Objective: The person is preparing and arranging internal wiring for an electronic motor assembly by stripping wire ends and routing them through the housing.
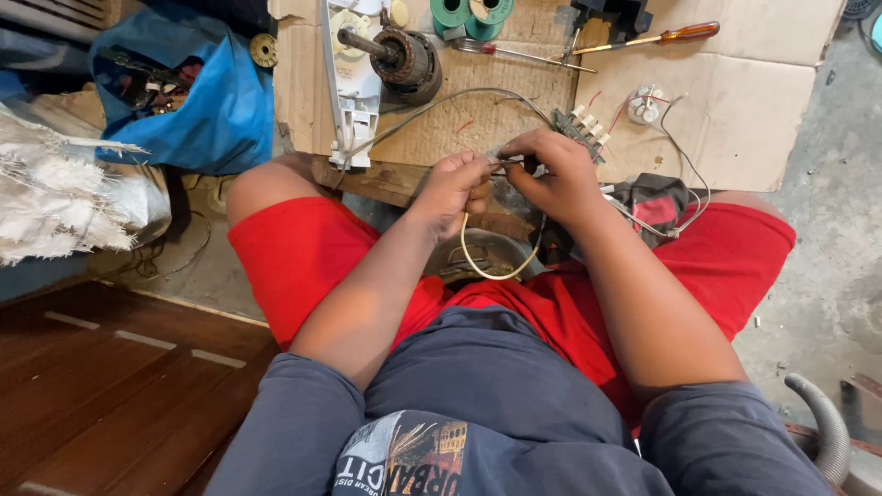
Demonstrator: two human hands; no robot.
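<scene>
Here I watched both hands meet over the near edge of the flat brown cardboard sheet (735, 101). The left hand (452, 188) had its fingers pinched shut on a thin cream-coloured insulated wire (478, 262), which looped down below the hands toward the red shorts (303, 248). The right hand (556, 174) was curled closed just beside it, fingertips touching the left hand's, gripping what looked like a small dark tool or wire end; I could not tell which, since the fingers hid it.

Just right of the right hand lay a small dark circuit board with pale rectangular parts (581, 129), from which thin grey leads ran to a small round white part (645, 104) farther right. At the far left of the cardboard sat a copper-wound motor rotor on a steel shaft (397, 57), beside a long white plastic housing (354, 83). A wooden-handled screwdriver (643, 40) lay at the far edge, with green tape rolls (470, 15) near it. A crumpled blue plastic bag (193, 92) rested at far left.
</scene>
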